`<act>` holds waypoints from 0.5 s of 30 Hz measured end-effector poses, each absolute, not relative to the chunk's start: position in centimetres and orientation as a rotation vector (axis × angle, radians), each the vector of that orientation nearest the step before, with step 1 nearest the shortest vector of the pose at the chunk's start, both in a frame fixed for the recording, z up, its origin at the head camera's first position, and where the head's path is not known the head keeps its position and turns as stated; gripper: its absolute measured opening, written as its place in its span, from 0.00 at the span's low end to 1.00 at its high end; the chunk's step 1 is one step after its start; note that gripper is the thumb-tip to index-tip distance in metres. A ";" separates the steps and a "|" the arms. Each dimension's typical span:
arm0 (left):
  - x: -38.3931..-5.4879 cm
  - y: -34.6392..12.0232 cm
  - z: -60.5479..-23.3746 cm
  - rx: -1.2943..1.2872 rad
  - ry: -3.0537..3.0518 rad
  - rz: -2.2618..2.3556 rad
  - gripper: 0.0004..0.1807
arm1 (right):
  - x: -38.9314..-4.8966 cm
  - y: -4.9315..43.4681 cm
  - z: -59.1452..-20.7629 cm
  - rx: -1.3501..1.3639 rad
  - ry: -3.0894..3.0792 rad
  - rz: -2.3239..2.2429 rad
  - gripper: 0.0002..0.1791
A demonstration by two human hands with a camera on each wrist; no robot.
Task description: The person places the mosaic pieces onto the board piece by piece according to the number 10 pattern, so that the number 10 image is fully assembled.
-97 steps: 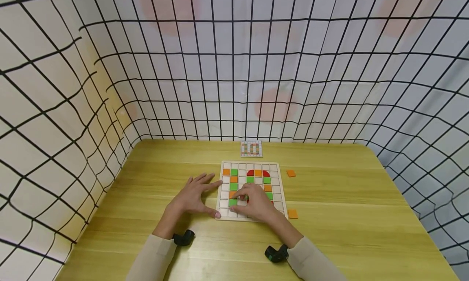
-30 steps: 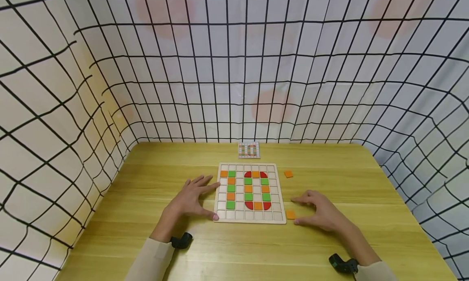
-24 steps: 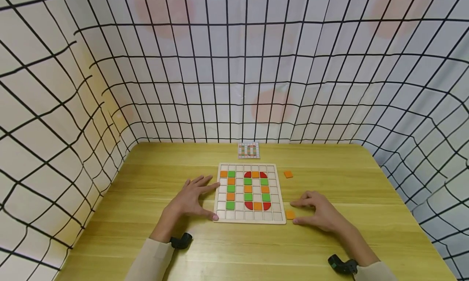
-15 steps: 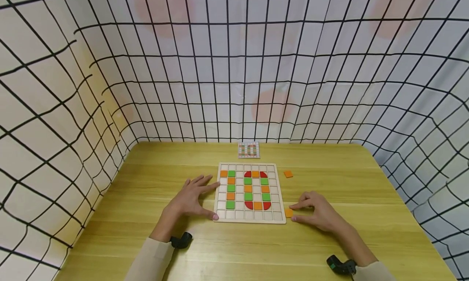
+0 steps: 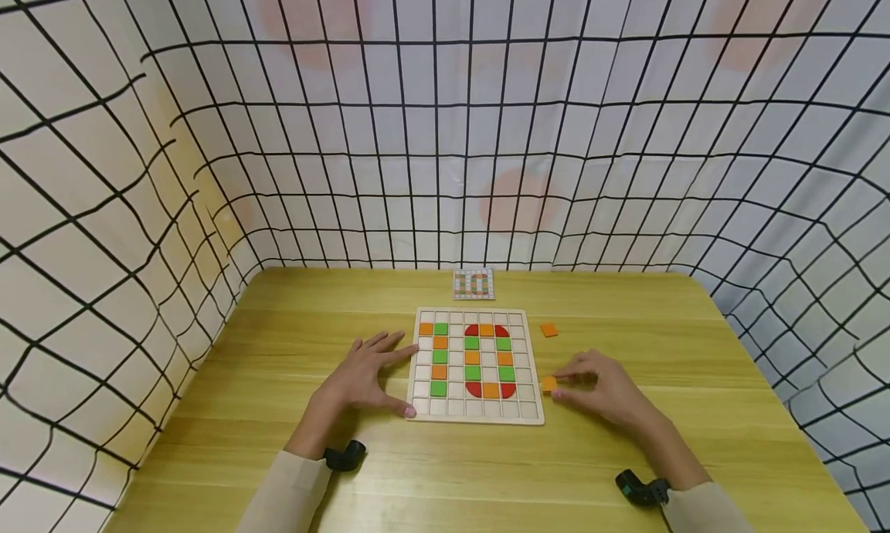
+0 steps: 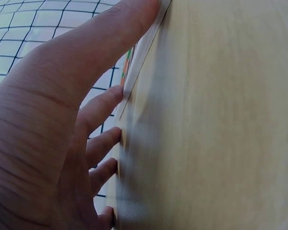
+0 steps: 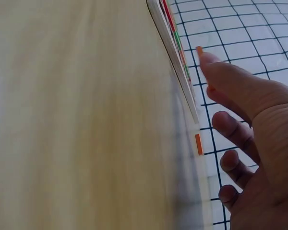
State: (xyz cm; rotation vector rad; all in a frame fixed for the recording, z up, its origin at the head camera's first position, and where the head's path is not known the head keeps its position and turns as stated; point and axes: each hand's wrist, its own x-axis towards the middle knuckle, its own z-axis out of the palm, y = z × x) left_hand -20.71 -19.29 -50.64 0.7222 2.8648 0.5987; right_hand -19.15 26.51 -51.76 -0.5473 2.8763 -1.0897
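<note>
A pale wooden grid board [image 5: 455, 409] lies on the table, with orange and green square tiles and red quarter-round tiles set in some cells. Along its left edge rests my left hand [image 5: 365, 372], fingers spread; thumb and index finger touch the rim, as the left wrist view also shows. Just off the board's right edge, my right hand [image 5: 603, 386] pinches an orange square tile [image 5: 548, 385] between thumb and index finger. In the right wrist view that tile [image 7: 199, 50] shows past the thumb tip, raised off the table, while the other fingers are loosely bent.
Another orange tile [image 5: 549, 330] lies on the table right of the board's upper corner. Behind the board lies a small pattern card [image 5: 473, 284] printed with a coloured grid. A white cloth with a black grid net [image 5: 445, 131] stands round the table's back and sides.
My right hand has left the board, reached the lower orange tile on the right, pinched it and lifted it slightly away from me. My left hand has stayed at the board's left edge.
</note>
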 end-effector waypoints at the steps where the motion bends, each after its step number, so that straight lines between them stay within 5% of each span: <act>1: -20.7 -19.3 -50.6 0.721 2.862 0.599 0.62 | -19.3 26.3 -51.7 -0.550 2.880 -1.100 0.19; 15: -20.7 -19.2 -50.6 0.701 2.854 0.612 0.62 | -21.1 20.3 -51.3 -0.631 2.861 -1.224 0.18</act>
